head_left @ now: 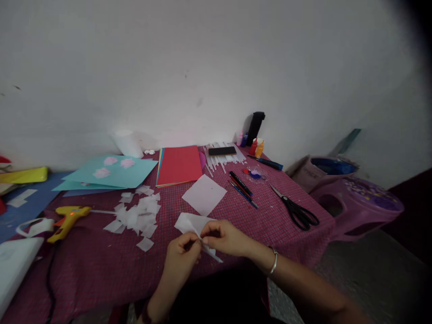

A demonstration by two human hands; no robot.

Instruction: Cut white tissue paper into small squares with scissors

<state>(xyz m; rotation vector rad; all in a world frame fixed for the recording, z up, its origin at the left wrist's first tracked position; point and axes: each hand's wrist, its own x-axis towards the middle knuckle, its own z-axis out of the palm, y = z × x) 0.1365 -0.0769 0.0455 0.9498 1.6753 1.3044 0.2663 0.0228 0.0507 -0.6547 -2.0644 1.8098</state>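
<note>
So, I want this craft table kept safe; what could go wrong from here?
The yellow glue gun shows a lit orange spot; if hot, it might scorch the tablecloth under it or the loose paper pieces near its tip. The white sheet, pinched by the fingers of the left hand and right hand, could crease or tear. The scissors lie near the tablecloth's right edge, where the right arm might knock them.
</note>
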